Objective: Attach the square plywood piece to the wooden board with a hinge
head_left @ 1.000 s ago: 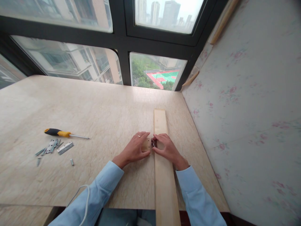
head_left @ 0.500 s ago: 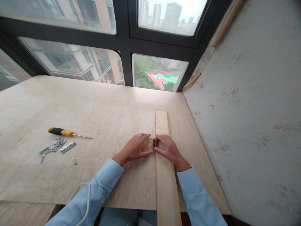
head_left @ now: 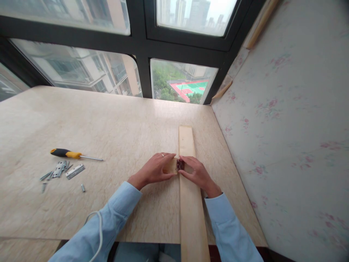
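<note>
A long pale wooden plank lies lengthwise on the table and juts past its near edge. My left hand, a ring on one finger, is closed around a small wooden block at the plank's left side. A dark brown hinge sits where block and plank meet. My right hand rests over the plank, thumb and fingers pinching the hinge at its upper and lower edges. Part of the block is hidden under my left hand.
To the left lies a yellow and black screwdriver, its shaft pointing right. Near it are several screws, a silver hinge and more metal plates. One lone screw lies closer. A papered wall bounds the right side.
The view has shifted slightly, so the tools appear a little further left. Both hands keep the same hold on the block and the hinge.
</note>
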